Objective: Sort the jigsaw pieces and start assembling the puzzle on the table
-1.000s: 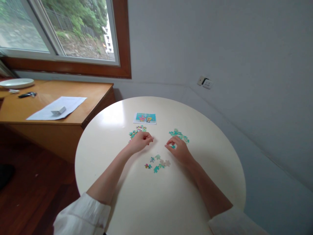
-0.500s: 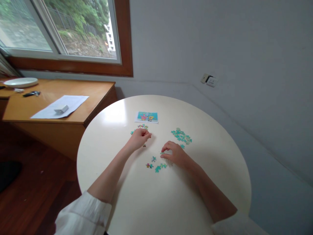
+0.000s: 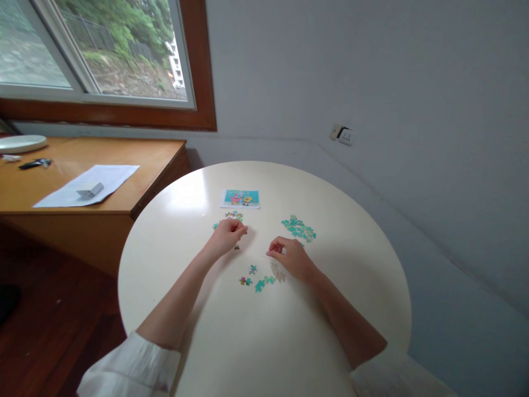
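My left hand [image 3: 227, 236] is closed, thumb and fingers pressed together, just in front of a small cluster of jigsaw pieces [image 3: 234, 215] that it partly covers. Whatever it may hold is hidden. My right hand [image 3: 289, 255] pinches a jigsaw piece, mostly hidden by the fingertips, a little above the table. Close below it lie pale, face-down pieces [image 3: 278, 271] and turquoise pieces [image 3: 259, 286]. A multicoloured piece pair [image 3: 245, 281] and a blue-white piece [image 3: 253, 269] rest left of those. One small dark piece [image 3: 237, 247] sits under my left hand.
A picture card [image 3: 242, 199] with cartoon figures lies toward the far side of the round white table [image 3: 264, 336]. Behind my right hand is a pile of turquoise pieces [image 3: 298, 227]. A wooden desk [image 3: 157, 160] on the left bears paper [image 3: 111, 173] and a small white box [image 3: 90, 190].
My right thumb and finger have closed on a jigsaw piece by their tips and lifted slightly. My left hand stays closed in about the same place. The whole view has shifted a little.
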